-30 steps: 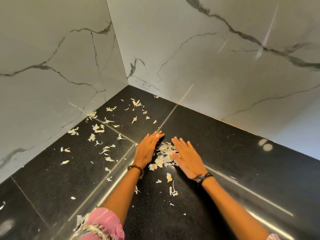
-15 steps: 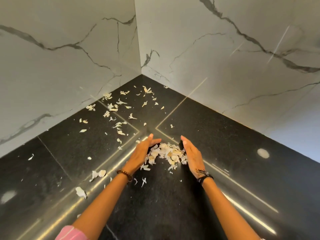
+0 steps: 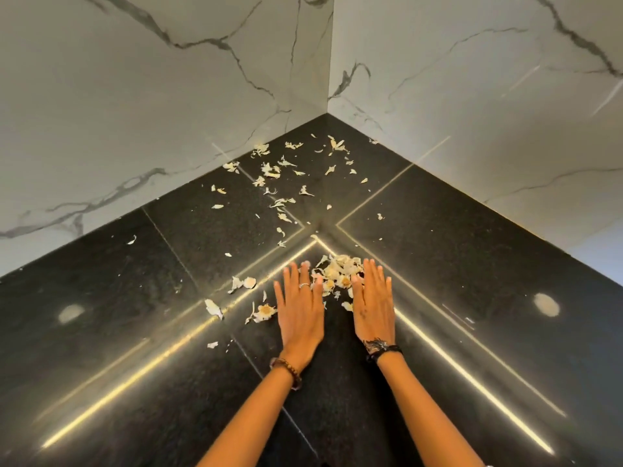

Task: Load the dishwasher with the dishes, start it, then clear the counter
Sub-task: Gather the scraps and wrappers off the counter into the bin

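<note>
A small heap of pale peel scraps (image 3: pixel 337 273) lies on the black stone counter (image 3: pixel 455 264), between my two hands. My left hand (image 3: pixel 300 306) lies flat on the counter with straight fingers, just left of the heap. My right hand (image 3: pixel 372 303) lies flat the same way at the heap's right edge, fingertips against the scraps. Neither hand holds anything. More loose scraps (image 3: pixel 279 173) are strewn toward the corner, and a few (image 3: pixel 242 283) lie left of my left hand.
Two white marble walls (image 3: pixel 168 96) meet in a corner behind the counter and close it off at left and back. Bright light streaks and two round reflections (image 3: pixel 546 304) show on the polished stone.
Both hands have turned from cupping the heap on edge to lying flat, palms down, beside it. The heap stays between them. The view has shifted, so the corner sits further right.
</note>
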